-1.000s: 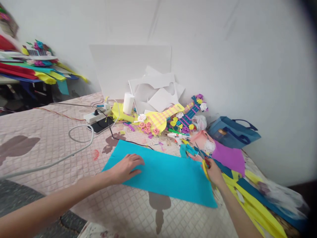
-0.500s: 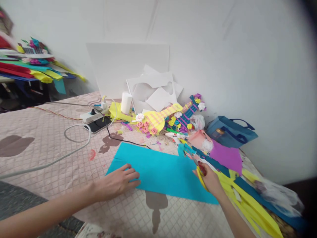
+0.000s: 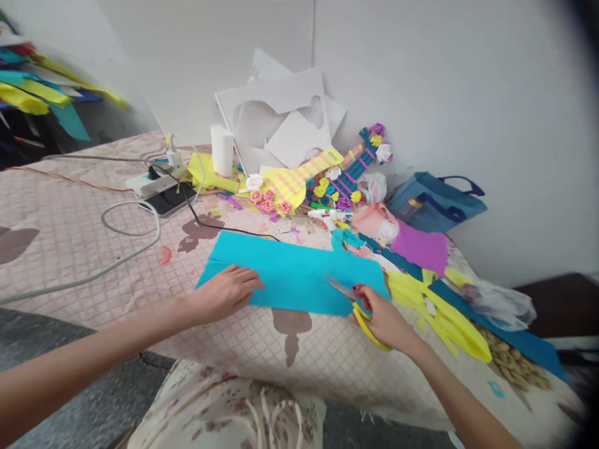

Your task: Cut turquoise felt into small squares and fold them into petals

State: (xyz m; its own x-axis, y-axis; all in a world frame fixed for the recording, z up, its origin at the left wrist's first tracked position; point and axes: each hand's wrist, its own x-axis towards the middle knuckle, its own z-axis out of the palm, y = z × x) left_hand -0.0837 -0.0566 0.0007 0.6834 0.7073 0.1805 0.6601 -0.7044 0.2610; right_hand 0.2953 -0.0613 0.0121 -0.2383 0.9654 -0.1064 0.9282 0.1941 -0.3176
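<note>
Count: one flat rectangular turquoise sheet, one pair of yellow-handled metal scissors, two bare hands. Left hand rests palm-down on the sheet's left part, fingers together and slightly bent; cannot tell whether its grip pinches the edge. Right hand has its grip closed round the scissors' handles, at the sheet's right end.

Behind: two guitar-shaped paper pieces, one yellow with pink stripes, one dark blue with purple strips; three pink paper roses on the yellow one's body, one white rose beside them. Also one white cylinder, one blue bag with dark handles, one purple sheet.

Versus half a second ago: blade tips were past the sheet's far edge, by the turquoise scraps; now over the sheet itself, pointing far-left. View tipped down, patterned cloth on the lap now showing.

Sheet: matte, plain, lying on the bench with quilted pale-pink cover, in front of the person; small slit or crease at its left end, near right corner hidden by the right hand
</note>
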